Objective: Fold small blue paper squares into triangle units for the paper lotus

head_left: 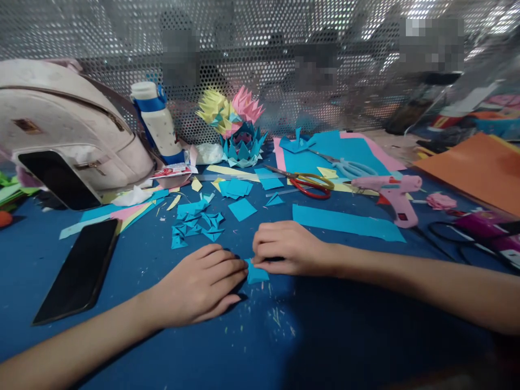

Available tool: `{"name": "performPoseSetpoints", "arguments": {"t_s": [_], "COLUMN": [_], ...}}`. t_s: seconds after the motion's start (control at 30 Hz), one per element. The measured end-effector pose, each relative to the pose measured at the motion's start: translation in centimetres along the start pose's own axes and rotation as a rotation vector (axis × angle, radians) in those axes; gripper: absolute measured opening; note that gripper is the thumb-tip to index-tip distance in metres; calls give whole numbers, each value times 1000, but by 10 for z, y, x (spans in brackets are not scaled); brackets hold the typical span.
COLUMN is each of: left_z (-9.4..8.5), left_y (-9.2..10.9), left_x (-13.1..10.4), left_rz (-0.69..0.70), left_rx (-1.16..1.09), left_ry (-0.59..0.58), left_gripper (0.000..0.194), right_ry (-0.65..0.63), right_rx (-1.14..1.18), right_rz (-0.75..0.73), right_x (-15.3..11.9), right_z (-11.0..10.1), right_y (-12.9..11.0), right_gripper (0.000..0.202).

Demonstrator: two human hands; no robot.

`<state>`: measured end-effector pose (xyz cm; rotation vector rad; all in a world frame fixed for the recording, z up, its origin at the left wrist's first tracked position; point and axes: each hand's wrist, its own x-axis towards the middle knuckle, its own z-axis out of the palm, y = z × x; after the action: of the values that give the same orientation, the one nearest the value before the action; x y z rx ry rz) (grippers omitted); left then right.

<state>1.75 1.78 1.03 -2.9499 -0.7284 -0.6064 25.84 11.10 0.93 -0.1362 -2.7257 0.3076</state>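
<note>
A small folded piece of blue paper (258, 274) lies on the dark blue table (195, 357). My left hand (205, 284) rests flat beside it, fingertips at its left edge and thumb apart. From the right, my right hand (286, 248) grips its upper edge with curled fingers. Beyond my hands are several folded blue pieces (197, 222), a blue square (242, 209) and a stack of blue squares (235, 188). A long blue strip (347, 222) lies behind my right forearm.
Two phones (79, 268), a backpack (69, 124) and a bottle (158, 122) are left. Paper flowers (241, 141) stand at the back. Red-and-yellow scissors (311, 183), blue scissors (351, 167), a pink glue gun (396, 195) and orange paper (475, 173) lie right.
</note>
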Motion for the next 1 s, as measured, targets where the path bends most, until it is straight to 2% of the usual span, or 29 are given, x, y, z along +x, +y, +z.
{"name": "performPoseSetpoints", "arguments": {"t_s": [0.13, 0.27, 0.57, 0.83, 1.0], "left_z": [1, 1, -3, 1, 0], "left_y": [-1, -1, -1, -3, -4], "left_x": [-1, -2, 2, 0, -1], "left_rz": [-20, -37, -47, -97, -115], "left_rx": [-10, -23, -90, -188, -230], "left_ry": [-15, -57, -115, -138, -128], "left_gripper": [38, 38, 40, 39, 36], "right_ry": [-53, -94, -94, -50, -115], "right_rx": [-54, -16, 61, 276, 270], "right_rz": [-108, -165, -184, -10, -22], "right_x": [2, 1, -2, -1, -1], "right_z": [-8, -13, -14, -8, -9], "right_y": [6, 14, 24, 27, 26], "right_gripper": [25, 26, 23, 24, 18]}}
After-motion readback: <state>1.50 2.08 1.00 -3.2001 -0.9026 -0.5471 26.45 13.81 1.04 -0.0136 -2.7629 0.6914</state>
